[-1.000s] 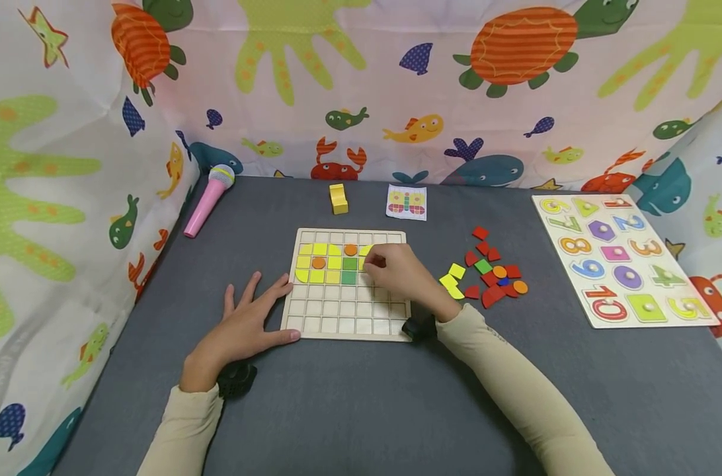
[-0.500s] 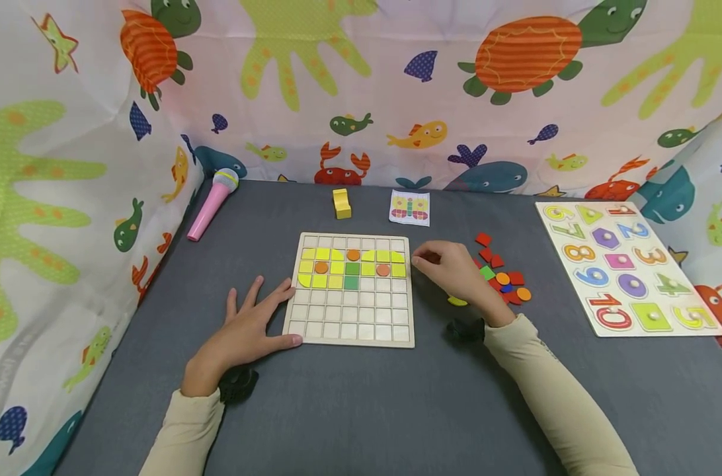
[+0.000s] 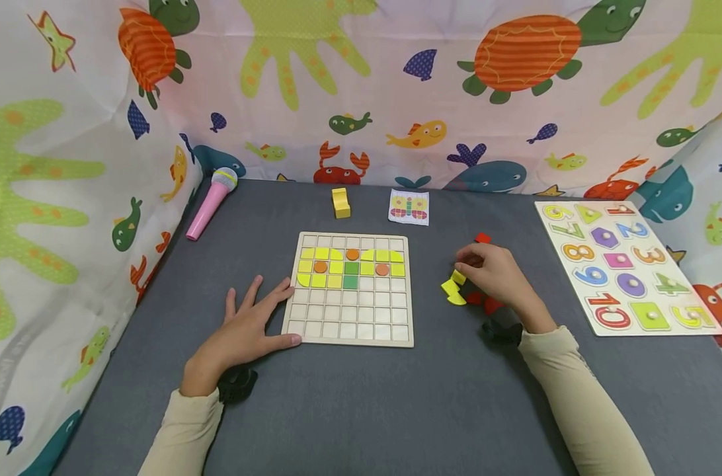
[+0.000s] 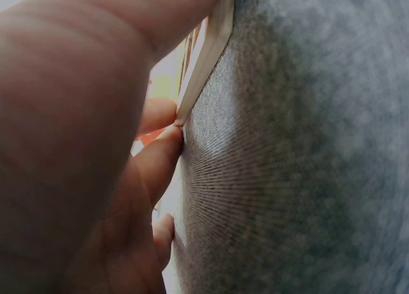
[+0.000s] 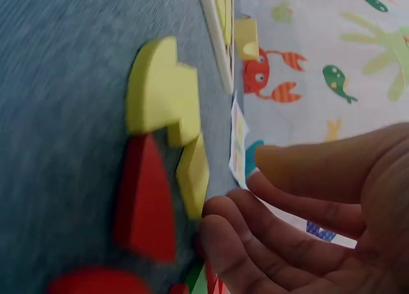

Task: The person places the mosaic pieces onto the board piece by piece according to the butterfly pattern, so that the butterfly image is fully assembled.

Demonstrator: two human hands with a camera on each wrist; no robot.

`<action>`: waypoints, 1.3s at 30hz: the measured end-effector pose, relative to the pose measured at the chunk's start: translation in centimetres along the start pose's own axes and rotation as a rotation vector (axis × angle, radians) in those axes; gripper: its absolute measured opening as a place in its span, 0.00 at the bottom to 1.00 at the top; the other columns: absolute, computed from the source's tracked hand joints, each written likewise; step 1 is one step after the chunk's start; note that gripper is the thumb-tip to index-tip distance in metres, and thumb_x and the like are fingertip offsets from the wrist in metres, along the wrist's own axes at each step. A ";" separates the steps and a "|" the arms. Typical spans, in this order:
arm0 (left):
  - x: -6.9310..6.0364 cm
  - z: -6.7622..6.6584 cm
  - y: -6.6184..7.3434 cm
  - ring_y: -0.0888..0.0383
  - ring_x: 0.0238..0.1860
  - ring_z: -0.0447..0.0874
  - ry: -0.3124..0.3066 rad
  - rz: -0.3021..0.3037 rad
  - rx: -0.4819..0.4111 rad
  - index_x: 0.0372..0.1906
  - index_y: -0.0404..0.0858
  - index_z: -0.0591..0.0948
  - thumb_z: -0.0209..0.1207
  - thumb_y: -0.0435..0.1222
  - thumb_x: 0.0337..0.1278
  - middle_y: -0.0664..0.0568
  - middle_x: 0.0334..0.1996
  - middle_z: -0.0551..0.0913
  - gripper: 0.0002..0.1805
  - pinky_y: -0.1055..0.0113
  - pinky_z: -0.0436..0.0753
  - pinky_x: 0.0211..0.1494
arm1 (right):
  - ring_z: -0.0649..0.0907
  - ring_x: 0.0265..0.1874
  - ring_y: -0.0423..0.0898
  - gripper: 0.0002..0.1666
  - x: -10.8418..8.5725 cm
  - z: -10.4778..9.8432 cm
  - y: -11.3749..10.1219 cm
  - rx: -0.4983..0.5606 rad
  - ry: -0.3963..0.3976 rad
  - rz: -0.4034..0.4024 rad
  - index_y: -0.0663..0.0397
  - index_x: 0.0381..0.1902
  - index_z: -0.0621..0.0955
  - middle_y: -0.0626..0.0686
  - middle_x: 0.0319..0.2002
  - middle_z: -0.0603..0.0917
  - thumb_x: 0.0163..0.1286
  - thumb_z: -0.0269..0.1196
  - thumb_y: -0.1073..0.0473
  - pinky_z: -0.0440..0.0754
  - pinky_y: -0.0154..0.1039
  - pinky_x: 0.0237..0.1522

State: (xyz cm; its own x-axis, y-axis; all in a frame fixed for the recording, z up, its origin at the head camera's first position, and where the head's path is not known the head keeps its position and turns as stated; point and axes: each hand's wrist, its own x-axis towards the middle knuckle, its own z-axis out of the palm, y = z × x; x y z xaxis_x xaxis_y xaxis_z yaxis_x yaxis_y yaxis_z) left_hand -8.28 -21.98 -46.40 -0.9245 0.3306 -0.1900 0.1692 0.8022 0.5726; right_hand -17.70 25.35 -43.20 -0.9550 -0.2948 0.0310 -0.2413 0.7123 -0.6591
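A square wooden grid board [image 3: 373,314] bears yellow, orange and green tiles in its upper rows; the lower cells are bare. My left hand [image 3: 248,334] rests spread at its left edge, fingertips and thumb touching the rim. My right hand [image 3: 494,277] is over the loose pieces right of the board. In the right wrist view, its thumb [image 5: 307,172] stands apart from loosely bent fingers, with nothing seen between them. The fingertips are close by a yellow square tile [image 5: 193,172]; I cannot tell whether they touch. A yellow rounded tile [image 5: 150,92] and a red tile [image 5: 144,204] lie nearby.
Behind the board are a yellow block [image 3: 340,203] and a small butterfly pattern card [image 3: 408,207]. A pink toy microphone [image 3: 209,208] lies at the back left. A number-and-shape puzzle board [image 3: 629,268] lies at the right. Printed cloth walls enclose the table.
My right hand has left the board, where more yellow tiles and an orange round now show at the right, and moved right to the loose pieces. The left hand stays at the board's edge.
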 end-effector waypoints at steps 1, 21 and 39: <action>0.0 0.0 0.0 0.32 0.85 0.30 0.000 0.000 0.000 0.85 0.43 0.64 0.72 0.63 0.58 0.47 0.86 0.54 0.56 0.27 0.20 0.74 | 0.87 0.42 0.55 0.11 -0.1 -0.1 0.2 -0.002 -0.009 0.002 0.64 0.52 0.88 0.58 0.43 0.90 0.76 0.69 0.63 0.86 0.49 0.45; 0.0 0.0 0.1 0.32 0.85 0.30 0.002 -0.004 0.013 0.85 0.44 0.64 0.72 0.64 0.58 0.48 0.86 0.54 0.56 0.28 0.20 0.74 | 0.82 0.36 0.52 0.08 -0.3 0.0 0.7 -0.094 -0.093 -0.063 0.63 0.43 0.85 0.56 0.37 0.85 0.67 0.72 0.69 0.80 0.47 0.40; 0.0 -0.1 0.3 0.30 0.84 0.32 0.023 0.017 0.015 0.84 0.42 0.65 0.72 0.63 0.59 0.45 0.85 0.56 0.55 0.25 0.22 0.73 | 0.88 0.37 0.53 0.07 0.8 2.3 -1.7 0.182 0.011 0.011 0.62 0.48 0.87 0.58 0.40 0.89 0.73 0.69 0.69 0.85 0.37 0.38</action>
State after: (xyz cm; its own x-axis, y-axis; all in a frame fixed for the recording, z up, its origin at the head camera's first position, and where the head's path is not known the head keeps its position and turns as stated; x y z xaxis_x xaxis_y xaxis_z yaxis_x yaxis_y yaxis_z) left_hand -8.27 -21.77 -46.19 -0.9290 0.3329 -0.1617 0.1900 0.8040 0.5635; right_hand -17.67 22.40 -43.80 -0.9595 -0.2800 0.0308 -0.1967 0.5877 -0.7848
